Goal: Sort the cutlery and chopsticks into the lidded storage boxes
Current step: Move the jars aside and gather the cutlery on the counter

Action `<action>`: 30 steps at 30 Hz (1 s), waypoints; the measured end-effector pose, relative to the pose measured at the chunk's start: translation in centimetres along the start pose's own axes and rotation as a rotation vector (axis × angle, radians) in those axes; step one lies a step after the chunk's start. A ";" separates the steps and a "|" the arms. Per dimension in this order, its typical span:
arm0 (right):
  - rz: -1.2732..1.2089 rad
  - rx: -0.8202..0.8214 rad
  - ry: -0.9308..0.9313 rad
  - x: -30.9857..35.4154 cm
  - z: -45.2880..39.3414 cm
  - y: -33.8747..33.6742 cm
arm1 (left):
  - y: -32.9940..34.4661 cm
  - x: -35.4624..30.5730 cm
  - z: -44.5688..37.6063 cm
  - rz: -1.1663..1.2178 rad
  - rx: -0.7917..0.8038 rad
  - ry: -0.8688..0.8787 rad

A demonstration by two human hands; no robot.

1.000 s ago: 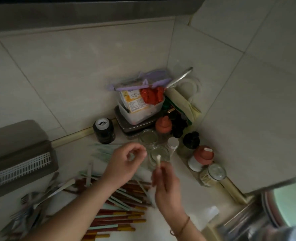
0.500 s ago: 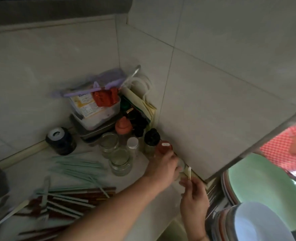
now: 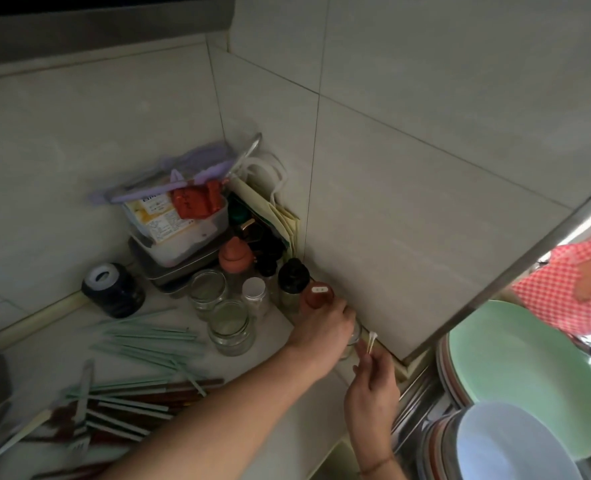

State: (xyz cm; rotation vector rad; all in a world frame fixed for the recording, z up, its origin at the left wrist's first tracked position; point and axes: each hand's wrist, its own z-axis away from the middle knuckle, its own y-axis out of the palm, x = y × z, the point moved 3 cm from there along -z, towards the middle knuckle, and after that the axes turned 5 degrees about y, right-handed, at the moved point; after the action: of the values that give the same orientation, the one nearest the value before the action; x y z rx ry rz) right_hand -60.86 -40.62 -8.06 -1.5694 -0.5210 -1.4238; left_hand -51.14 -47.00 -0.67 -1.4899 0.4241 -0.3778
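- Pale green and dark red-brown chopsticks (image 3: 138, 386) lie scattered on the light countertop (image 3: 280, 434), well apart from both hands.
- Left hand (image 3: 325, 329) curls over a small clear glass jar (image 3: 351, 342) by the tiled wall.
- Right hand (image 3: 372, 381) pinches a thin white stick (image 3: 371, 342), touching the jar.

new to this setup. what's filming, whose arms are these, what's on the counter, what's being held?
No robot: a person's bare hands, filmed by one wide-angle camera on their head, looking down at a tiled counter corner. The left hand wraps a small glass jar by the wall. The right hand pinches a few thin pale sticks just beside it. Chopsticks lie loose on the counter, with empty jars and condiment bottles behind. Stacked plates sit to the right.
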 end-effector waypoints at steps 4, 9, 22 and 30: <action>0.020 0.001 -0.021 0.0 -0.1 -0.2 | 0.0 -0.7 0.1 -0.200 0.042 0.071; 0.047 0.006 -0.028 0.0 -0.2 -0.3 | 0.6 -1.1 0.1 -0.253 0.057 0.087; 0.045 -0.045 -0.040 -0.6 -0.2 -0.1 | 0.5 -0.1 0.3 0.186 0.017 0.029; 0.004 -0.052 -0.022 -1.4 -0.1 0.1 | 0.1 -0.4 -1.0 0.153 0.118 -0.018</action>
State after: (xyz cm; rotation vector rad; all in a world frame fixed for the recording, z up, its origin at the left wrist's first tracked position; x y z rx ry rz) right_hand -61.15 -40.39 -9.46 -1.6280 -0.4968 -1.4285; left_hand -51.97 -47.72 -0.75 -1.3355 0.4901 -0.2640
